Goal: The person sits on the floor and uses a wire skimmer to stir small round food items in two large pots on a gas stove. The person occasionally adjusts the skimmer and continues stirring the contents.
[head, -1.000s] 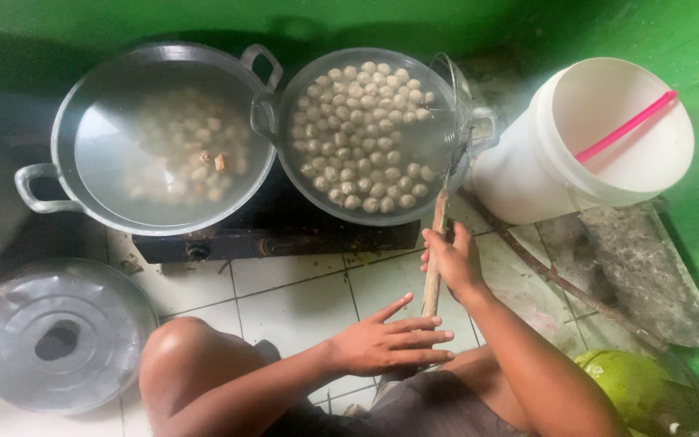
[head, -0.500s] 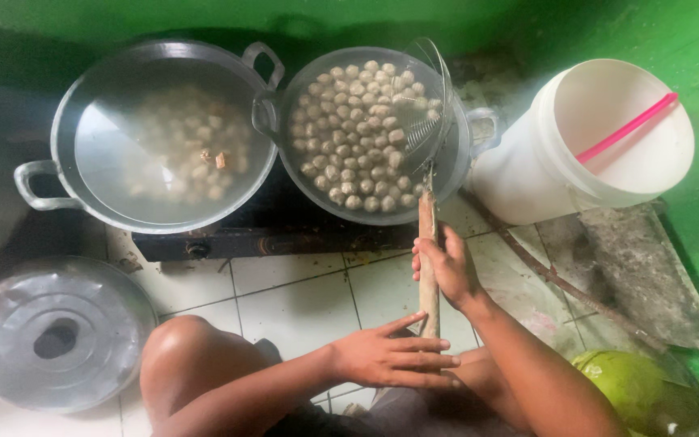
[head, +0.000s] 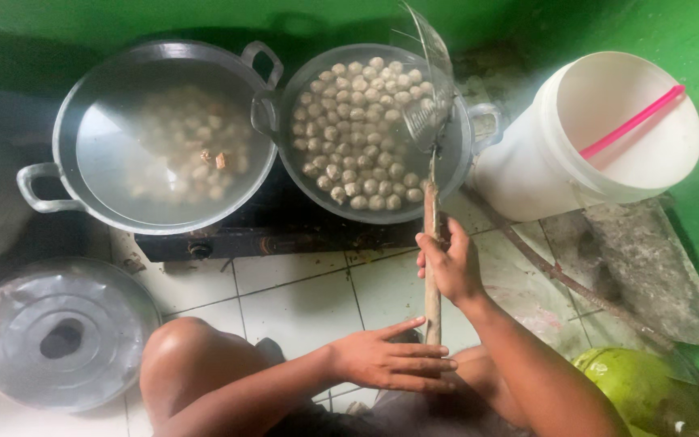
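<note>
My right hand grips the wooden handle of a wire skimmer, whose mesh head is raised over the right pot's far rim. The right pot is full of pale meatballs floating in liquid. My left hand lies flat with fingers stretched out, touching the bottom end of the handle near my lap. The left pot holds cloudy water with submerged meatballs. Both pots sit on a low dark stove.
A white bucket with a pink stick stands right of the pots. A round metal lid lies on the tiled floor at the lower left. A green gas cylinder is at the lower right, my bare knee at the bottom centre.
The skimmer head has swung from the right pot's right rim up over its far side. My right hand slid lower and nearer; my left hand moved to the handle's end.
</note>
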Demonstrator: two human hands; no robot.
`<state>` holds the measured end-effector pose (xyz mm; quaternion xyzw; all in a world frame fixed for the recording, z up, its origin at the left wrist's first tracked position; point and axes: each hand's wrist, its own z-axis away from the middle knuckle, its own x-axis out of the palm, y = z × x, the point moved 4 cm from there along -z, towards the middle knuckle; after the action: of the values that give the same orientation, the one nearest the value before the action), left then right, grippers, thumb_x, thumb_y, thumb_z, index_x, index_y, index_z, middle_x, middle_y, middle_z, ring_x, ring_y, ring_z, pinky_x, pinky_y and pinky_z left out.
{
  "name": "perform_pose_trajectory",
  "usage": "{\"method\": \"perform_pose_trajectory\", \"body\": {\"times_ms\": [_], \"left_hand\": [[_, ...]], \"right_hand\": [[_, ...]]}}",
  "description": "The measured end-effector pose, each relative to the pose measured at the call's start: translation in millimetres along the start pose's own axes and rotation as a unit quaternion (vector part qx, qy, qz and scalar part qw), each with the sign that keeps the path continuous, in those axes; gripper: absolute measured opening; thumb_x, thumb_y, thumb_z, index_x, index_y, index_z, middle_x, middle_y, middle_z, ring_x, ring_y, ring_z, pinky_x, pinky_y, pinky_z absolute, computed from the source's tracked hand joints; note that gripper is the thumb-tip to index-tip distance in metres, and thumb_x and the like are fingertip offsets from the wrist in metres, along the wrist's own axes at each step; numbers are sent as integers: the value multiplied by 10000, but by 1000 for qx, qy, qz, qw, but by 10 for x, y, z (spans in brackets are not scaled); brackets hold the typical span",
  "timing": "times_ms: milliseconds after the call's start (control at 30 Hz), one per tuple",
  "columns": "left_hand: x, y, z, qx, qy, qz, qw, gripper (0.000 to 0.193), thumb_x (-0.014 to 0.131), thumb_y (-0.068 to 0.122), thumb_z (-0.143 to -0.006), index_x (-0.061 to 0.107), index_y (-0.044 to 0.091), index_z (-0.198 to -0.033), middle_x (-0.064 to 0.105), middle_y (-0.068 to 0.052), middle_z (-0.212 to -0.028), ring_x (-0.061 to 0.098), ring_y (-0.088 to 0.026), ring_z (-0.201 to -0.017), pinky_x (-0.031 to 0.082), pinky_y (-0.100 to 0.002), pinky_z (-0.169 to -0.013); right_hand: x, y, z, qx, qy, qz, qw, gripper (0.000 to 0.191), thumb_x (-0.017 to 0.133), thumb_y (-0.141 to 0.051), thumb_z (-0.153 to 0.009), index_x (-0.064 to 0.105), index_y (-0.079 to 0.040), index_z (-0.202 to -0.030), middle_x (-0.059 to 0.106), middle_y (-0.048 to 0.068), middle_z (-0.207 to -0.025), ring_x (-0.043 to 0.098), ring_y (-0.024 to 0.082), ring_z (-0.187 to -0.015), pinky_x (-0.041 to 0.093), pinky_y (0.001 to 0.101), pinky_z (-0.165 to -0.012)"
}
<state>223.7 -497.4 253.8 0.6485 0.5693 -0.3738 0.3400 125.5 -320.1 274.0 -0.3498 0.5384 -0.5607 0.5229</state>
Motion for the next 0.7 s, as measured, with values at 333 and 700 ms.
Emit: {"method": "perform_pose_trajectory", "body": {"times_ms": [333, 700], "left_hand": [[9, -62, -55, -84, 12, 74, 994, 562, 611, 235, -1039, 449, 312, -1572, 443, 25, -1658, 424, -175, -1555, 225, -542, -1359], [-35, -53, -77, -88, 14, 78, 993, 575, 627, 228, -1022, 462, 321, -1565, 419, 17, -1669, 418, -185, -1560, 236, -543, -1355]], "right_hand": [[-312, 205, -192, 36, 86, -7, 996, 256, 667, -172, -916, 574, 34, -1038, 628, 89, -813, 638, 161, -594, 567, 341, -474], [-245, 401, -262, 92, 7, -23, 995, 277, 655, -204, -906, 569, 3, -1069, 616, 102, -822, 646, 190, -639, 575, 353, -525]]}}
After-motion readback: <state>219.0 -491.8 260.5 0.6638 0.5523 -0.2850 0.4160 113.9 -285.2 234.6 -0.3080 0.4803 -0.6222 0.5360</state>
